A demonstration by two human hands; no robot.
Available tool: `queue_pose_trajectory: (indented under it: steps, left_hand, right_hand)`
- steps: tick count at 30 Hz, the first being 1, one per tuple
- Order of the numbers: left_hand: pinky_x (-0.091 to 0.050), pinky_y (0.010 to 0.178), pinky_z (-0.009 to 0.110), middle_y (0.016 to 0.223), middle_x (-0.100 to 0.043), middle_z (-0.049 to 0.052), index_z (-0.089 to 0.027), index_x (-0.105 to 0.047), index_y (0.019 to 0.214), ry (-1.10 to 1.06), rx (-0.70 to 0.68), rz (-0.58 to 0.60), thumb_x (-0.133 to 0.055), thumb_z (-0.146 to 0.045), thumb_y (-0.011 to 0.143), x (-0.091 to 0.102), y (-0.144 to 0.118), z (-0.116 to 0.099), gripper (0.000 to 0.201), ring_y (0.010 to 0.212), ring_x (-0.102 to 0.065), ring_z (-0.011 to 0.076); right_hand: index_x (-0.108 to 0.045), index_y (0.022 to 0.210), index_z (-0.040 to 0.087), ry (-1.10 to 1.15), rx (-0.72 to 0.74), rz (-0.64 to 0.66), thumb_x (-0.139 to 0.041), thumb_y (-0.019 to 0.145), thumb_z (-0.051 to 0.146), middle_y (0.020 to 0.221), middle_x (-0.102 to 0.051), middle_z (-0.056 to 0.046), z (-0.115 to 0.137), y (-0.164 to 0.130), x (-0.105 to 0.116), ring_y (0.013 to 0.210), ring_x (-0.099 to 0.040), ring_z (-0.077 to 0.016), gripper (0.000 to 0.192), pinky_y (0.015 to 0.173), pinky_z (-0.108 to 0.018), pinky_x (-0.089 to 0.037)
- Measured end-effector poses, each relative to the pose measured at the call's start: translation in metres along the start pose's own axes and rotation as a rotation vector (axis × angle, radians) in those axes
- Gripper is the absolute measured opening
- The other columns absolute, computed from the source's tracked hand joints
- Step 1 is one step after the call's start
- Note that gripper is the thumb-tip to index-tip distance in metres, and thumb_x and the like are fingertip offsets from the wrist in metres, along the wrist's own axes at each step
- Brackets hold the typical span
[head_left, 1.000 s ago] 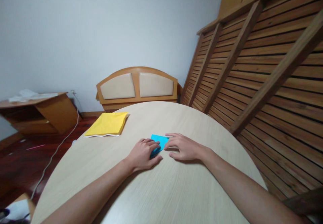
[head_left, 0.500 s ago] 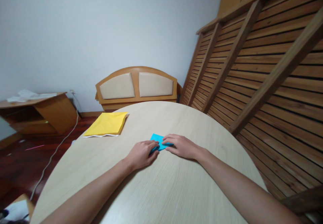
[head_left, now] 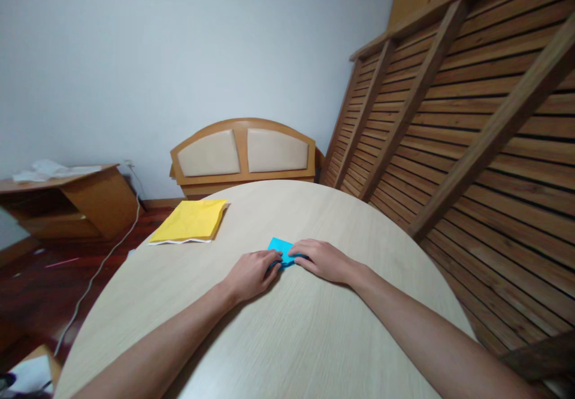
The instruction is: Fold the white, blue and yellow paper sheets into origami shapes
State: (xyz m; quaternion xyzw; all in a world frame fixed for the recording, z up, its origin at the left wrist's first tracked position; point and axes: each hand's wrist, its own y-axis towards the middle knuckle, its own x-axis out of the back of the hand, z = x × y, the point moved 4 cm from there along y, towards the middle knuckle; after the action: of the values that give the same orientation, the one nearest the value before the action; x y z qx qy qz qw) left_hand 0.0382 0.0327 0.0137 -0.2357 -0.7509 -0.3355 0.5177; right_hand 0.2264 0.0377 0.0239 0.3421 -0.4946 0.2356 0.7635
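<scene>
A small folded piece of blue paper (head_left: 281, 245) lies on the pale round table (head_left: 341, 339), between my two hands. My left hand (head_left: 254, 273) grips its left side near the front edge, thumb close to the tabletop and fingers on top. On the right side, my right hand (head_left: 321, 260) pinches the paper with its fingers above and thumb at the front edge. The fingers cover both sides of the paper, so the folds under them are hidden.
Yellow paper sheets (head_left: 191, 220) with a white edge beneath lie at the table's far left. A slatted wooden frame (head_left: 449, 117) leans along the right side. Behind the table stands a padded headboard (head_left: 242, 174); a low desk (head_left: 96, 198) is at the left.
The blue paper's near edge has been drawn up a little, and the thumbs have shifted slightly against it. Both hands stay in almost the same place.
</scene>
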Motion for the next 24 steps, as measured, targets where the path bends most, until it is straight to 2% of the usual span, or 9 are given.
queue_pose_trajectory:
  steps: [6,13,19,24]
  left_hand:
    - [-0.054,0.085,0.03,0.104,-0.072,0.005,-0.024,-0.062,0.109,0.02,0.003,-0.017,-0.043,-0.025,0.098,-0.003,0.0,0.002,0.022,0.094,-0.07,0.019]
    - [-0.054,0.075,0.028,0.097,-0.075,0.005,-0.021,-0.065,0.103,0.086,0.043,0.006,-0.043,-0.021,0.097,-0.003,0.004,-0.001,0.022,0.084,-0.071,0.0195]
    - [-0.053,0.071,0.026,0.093,-0.075,0.004,-0.02,-0.066,0.1,0.125,0.065,0.006,-0.045,-0.019,0.097,-0.002,0.004,-0.001,0.022,0.08,-0.071,0.0189]
    - [-0.054,0.073,0.028,0.098,-0.075,0.004,-0.021,-0.067,0.104,0.129,0.065,-0.001,-0.045,-0.021,0.098,-0.003,0.004,0.001,0.023,0.084,-0.072,0.0204]
  right_hand:
    - [-0.065,0.115,0.019,-0.077,0.0,0.019,-0.047,0.1,0.022,0.112,-0.071,-0.008,0.003,0.003,-0.004,0.1,-0.065,-0.0211,0.024,0.089,-0.032,-0.048]
    - [-0.064,0.116,0.018,-0.151,-0.061,0.07,-0.052,0.091,0.011,0.113,-0.071,-0.009,0.014,0.008,-0.003,0.101,-0.067,-0.0219,0.029,0.086,-0.031,-0.049]
    - [-0.061,0.12,0.019,-0.209,-0.086,0.078,-0.049,0.095,0.013,0.113,-0.072,-0.008,0.016,0.009,-0.002,0.101,-0.067,-0.0214,0.029,0.084,-0.03,-0.048]
    - [-0.061,0.121,0.02,-0.248,-0.065,0.057,-0.048,0.098,0.017,0.115,-0.072,-0.008,0.015,0.01,-0.002,0.101,-0.067,-0.0214,0.027,0.083,-0.031,-0.047]
